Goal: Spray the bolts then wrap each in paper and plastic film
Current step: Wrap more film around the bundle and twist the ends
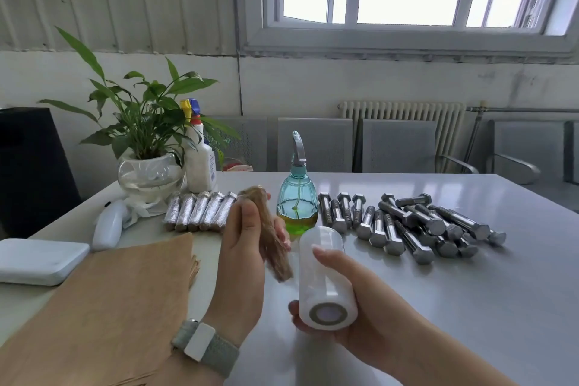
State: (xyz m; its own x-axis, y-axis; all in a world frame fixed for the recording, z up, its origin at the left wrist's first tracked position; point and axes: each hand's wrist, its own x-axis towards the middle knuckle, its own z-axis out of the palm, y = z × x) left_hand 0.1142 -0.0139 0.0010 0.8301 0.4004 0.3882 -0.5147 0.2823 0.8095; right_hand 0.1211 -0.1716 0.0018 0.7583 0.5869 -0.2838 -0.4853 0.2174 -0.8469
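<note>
My left hand [242,244] grips a bolt wrapped in brown paper [272,241], held tilted above the table. My right hand [351,298] holds a white roll of plastic film [324,273] just right of it, thumb along the top. Several bare steel bolts [407,224] lie in a heap at the right. A row of several wrapped bolts [200,211] lies at the left. The teal spray bottle [297,197] with yellow-green liquid stands between them. A stack of brown paper sheets [119,298] lies at the lower left.
A potted plant in a glass bowl [147,172] and a white spray bottle [199,163] stand at the back left. A white handheld device [108,226] and a white flat box [37,260] lie at the left. Grey chairs line the far table edge.
</note>
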